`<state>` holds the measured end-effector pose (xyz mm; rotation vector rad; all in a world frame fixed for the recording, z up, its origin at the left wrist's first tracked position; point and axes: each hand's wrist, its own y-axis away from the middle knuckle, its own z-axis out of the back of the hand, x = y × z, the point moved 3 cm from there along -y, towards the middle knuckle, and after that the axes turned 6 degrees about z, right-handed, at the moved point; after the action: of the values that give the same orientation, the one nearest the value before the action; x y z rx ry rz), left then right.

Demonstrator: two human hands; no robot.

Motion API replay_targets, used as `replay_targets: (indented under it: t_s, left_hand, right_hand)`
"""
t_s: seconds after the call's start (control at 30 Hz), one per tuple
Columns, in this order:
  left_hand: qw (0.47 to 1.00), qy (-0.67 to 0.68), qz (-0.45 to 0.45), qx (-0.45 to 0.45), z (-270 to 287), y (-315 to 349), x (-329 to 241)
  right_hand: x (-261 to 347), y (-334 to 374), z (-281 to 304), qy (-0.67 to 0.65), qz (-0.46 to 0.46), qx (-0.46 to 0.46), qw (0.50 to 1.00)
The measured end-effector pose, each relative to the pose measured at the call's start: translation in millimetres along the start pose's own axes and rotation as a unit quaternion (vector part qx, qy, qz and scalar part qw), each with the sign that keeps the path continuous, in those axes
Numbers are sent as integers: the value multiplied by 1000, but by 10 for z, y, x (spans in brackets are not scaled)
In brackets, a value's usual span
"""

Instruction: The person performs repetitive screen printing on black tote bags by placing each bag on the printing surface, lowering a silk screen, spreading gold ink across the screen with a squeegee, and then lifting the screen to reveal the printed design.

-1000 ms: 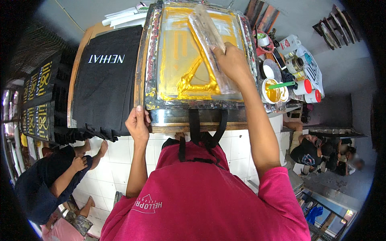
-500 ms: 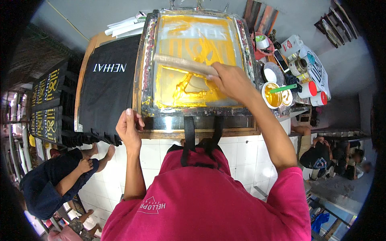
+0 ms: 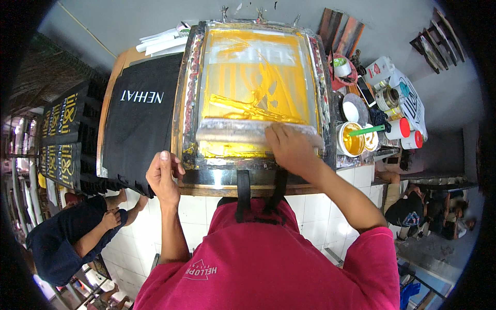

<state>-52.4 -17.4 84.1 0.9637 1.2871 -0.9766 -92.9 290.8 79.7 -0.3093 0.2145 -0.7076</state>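
Note:
My right hand [image 3: 292,150] grips a long wooden squeegee [image 3: 232,130] that lies across the near part of a printing screen [image 3: 190,103]. Thick yellow ink [image 3: 268,93] is smeared over the mesh, with a ridge on the far side of the squeegee and more on its near side. At the screen's near left corner is my left hand [image 3: 165,175], thumb up and fingers loosely curled, with a gap between them and nothing seen inside. Left of the screen lies a black fabric piece [image 3: 139,124] with white lettering.
On the right stand a tub of yellow ink [image 3: 351,138] with a green-handled tool [image 3: 369,130], red-lidded jars [image 3: 398,128] and a phone [image 3: 366,93]. Paper rolls [image 3: 164,41] lie behind the fabric. A seated person [image 3: 77,235] is at left, near printed black pieces [image 3: 59,139].
My right hand has pulled the squeegee toward me and turned it nearly level across the screen, pushing the ink into a new ridge. My left hand stays by the corner.

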Motion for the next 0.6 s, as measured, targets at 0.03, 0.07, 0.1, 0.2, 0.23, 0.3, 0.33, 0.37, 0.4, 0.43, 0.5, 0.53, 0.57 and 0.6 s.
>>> replay_targets:
  t_s: [0.03,0.07,0.1,0.2,0.23,0.3,0.33,0.37,0.4,0.43,0.5,0.53,0.57,0.6]
  left_hand:
    - [1000,-7,1,3,-24,-30,5]
    - [1000,-14,2,5,-49,-60,10]
    - [1000,-16,6,4,-59,-91,-10]
    - [1000,-2,5,20,-167,-203,-60]
    - [1000,5,4,27,-220,-252,-91]
    - [999,-2,-2,44,-323,-378,-105]
    - [999,-7,-6,52,-371,-444,-127]
    - [998,-21,-4,60,-432,-502,-202]
    - [997,-34,-22,62,-481,-579,-247]
    - [996,-45,-39,69,-541,-671,-286]
    - [991,-74,-66,93,-620,-933,-316]
    - [983,-104,-125,89,-724,-1103,-379]
    - [970,-132,-182,87,-873,-1305,-460]
    - [963,-173,-181,104,-1056,-1486,-584]
  right_hand:
    - [-142,-71,-73,-6,-3,-1,1000]
    - [-267,-151,-110,-20,-16,13,1000]
    - [-389,-265,-129,-36,-25,26,999]
    - [-809,-529,-309,-42,-32,56,997]
    - [-978,-610,-370,-36,-31,64,997]
    - [-1343,-799,-474,-41,-48,56,996]
    - [-1502,-922,-482,-44,-56,50,996]
    - [-1685,-1028,-476,-62,-63,64,994]
    - [-1844,-1182,-422,-83,-68,78,991]
    - [-1979,-1283,-364,-101,-75,93,988]
    - [-2160,-1425,-245,-96,-85,113,985]
    - [-2261,-1451,-224,-92,-90,125,984]
    - [-2397,-1457,-272,-86,-68,91,990]
    - [-2460,-1448,-336,-88,-82,112,986]
